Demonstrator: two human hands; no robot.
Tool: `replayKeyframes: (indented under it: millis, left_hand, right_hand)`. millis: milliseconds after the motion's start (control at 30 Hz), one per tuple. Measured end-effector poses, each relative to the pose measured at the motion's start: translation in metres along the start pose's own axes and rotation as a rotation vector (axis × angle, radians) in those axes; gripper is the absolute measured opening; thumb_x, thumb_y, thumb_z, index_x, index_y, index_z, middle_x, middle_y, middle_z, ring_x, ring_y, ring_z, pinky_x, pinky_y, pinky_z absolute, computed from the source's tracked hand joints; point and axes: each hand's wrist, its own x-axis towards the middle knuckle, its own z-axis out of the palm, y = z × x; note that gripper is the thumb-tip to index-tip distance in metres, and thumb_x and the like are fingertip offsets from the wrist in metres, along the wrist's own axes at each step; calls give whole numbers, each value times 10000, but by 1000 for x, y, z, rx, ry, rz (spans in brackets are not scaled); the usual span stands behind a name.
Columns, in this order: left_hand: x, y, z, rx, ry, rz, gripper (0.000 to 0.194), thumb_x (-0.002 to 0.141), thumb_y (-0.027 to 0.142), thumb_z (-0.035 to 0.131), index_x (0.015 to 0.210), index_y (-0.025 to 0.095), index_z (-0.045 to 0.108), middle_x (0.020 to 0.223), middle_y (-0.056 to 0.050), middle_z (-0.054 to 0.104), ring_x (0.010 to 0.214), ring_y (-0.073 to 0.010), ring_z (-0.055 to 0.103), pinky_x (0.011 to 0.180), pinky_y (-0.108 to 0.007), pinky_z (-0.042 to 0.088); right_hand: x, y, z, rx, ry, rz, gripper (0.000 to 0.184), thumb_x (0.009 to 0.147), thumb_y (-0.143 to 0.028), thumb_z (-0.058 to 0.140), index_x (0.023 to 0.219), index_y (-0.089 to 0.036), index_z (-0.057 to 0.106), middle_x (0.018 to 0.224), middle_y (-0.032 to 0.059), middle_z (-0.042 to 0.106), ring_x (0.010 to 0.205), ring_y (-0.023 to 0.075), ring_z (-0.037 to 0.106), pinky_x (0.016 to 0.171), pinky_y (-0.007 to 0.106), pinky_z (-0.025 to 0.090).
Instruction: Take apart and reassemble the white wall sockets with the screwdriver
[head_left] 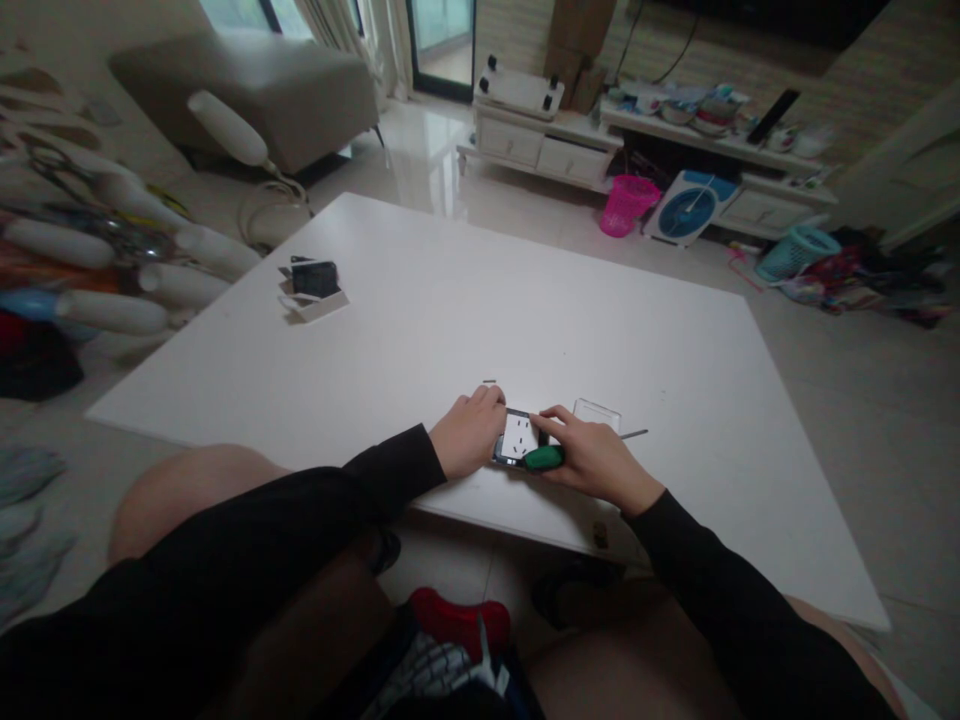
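White square plastic socket (514, 434) with a dark frame sits between 2 hands at the white rectangular table (465, 300): the left hand (471, 432) grips its left side; the right hand (591, 456) clasps a green-handled metal screwdriver (543, 458) (shaft pointing right).

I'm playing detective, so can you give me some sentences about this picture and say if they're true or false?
1. The right hand holds a green-handled tool. True.
2. The left hand is at the edge of the white socket plate. True.
3. The table is black. False: it is white.
4. The pink basket is on the table. False: it is on the floor.
5. The blue-and-white fan is beside the basket. True.
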Motion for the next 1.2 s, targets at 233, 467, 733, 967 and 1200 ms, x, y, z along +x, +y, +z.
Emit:
replayKeyframes:
  millis: [233,467,733,967,1200]
  left_hand:
    - [-1,-1,2,-1,3,9,164,989,150,475,1008,107,632,1234,-185,571,1109,-304,538,893,-459,529]
    - [0,0,-4,-89,-13,-16,164,993,137,460,986,118,622,1247,-177,557,1143,-286,534,948,-439,519]
    - [-2,2,-7,-73,-15,-2,145,983,122,472,971,132,616,1256,-163,560,1154,-286,528,951,-437,515]
    - [-4,-4,-11,-79,-14,9,141,972,118,469,948,134,607,1220,-165,558,1113,-282,532,932,-436,516]
    - [-4,-8,-10,-148,-13,6,142,950,92,459,923,146,587,1191,-152,544,1097,-267,530,939,-422,516]
  right_hand:
    - [1,4,1,66,10,-23,556,808,-362,750,1309,-276,526,1299,76,628,780,190,662,620,274,345]
    - [0,1,0,37,-2,-19,516,779,-354,754,1250,-261,564,1335,69,616,723,169,646,600,269,318]
    - [2,-2,2,42,63,-20,626,777,-543,778,1278,-247,545,1421,94,590,810,221,699,594,285,366]
    - [2,-9,4,100,82,-40,643,804,-438,764,1365,-266,501,1411,90,621,892,245,724,655,309,442]
    - [1,-10,7,76,64,-44,545,808,-369,749,1305,-273,548,1401,64,645,882,236,721,628,288,408]
